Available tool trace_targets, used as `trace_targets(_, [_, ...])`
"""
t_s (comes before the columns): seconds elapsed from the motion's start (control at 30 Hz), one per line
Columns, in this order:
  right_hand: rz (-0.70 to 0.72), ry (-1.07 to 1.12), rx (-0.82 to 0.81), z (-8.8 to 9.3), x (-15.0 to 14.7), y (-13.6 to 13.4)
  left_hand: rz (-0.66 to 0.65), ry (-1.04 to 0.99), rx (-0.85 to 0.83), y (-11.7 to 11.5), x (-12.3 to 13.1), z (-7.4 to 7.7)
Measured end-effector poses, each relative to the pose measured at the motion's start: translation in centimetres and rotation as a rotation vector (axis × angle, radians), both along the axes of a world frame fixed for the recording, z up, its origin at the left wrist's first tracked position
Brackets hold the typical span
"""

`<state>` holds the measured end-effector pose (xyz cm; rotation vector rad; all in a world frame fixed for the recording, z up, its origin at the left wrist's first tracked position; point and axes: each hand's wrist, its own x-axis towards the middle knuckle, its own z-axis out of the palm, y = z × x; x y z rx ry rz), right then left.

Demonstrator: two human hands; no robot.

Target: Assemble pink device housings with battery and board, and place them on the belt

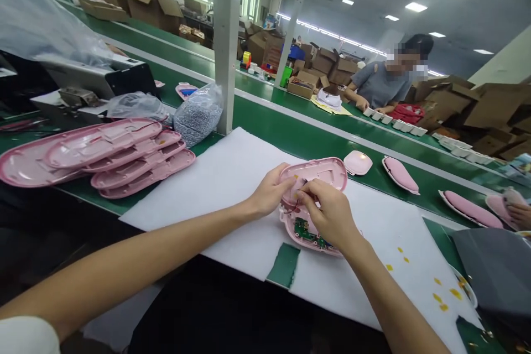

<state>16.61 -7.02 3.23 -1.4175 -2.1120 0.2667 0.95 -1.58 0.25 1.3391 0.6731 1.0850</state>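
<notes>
Left hand: my left hand (270, 192) curls around the near-left edge of an oval pink plastic shell half (317, 173), tilting it up off the mat, inner face toward me.
Right hand: my right hand (327, 215) is closed in a pinch at that shell's lower edge, fingertips together on something too small for me to make out; thin wires show just beside them.
Lower casing: a second pink plastic casing with a green circuit board (309, 230) inside lies flat under my right hand, touching the tilted shell.
Work surface: both pieces sit on a white foam mat (207, 188) spread over the green bench; small yellow bits (442, 298) lie scattered on its right part.
Left of me: a fanned stack of pink plastic shells (108, 157) rests on the bench, with a clear bag of small grey parts (198, 114) behind it, against a white post.
Conveyor: a green belt (298, 135) runs beyond the mat, carrying padded pink oval pieces (400, 174) spaced along it.
Far side: a person in a grey shirt (384, 86) works across the line, amid brown cardboard boxes (327, 66).
</notes>
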Motion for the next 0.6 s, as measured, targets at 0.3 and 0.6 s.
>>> trace_targets(0.3, [-0.228,-0.365,0.089,-0.5,-2.2,-0.4,-0.130,-0.198,-0.132,-1.1,-0.3,0.1])
trace_targets(0.6, [-0.464,0.028,0.019,-0.2,-0.3,-0.1,-0.137,-0.021,0.029,-1.6,-0.9,0.3])
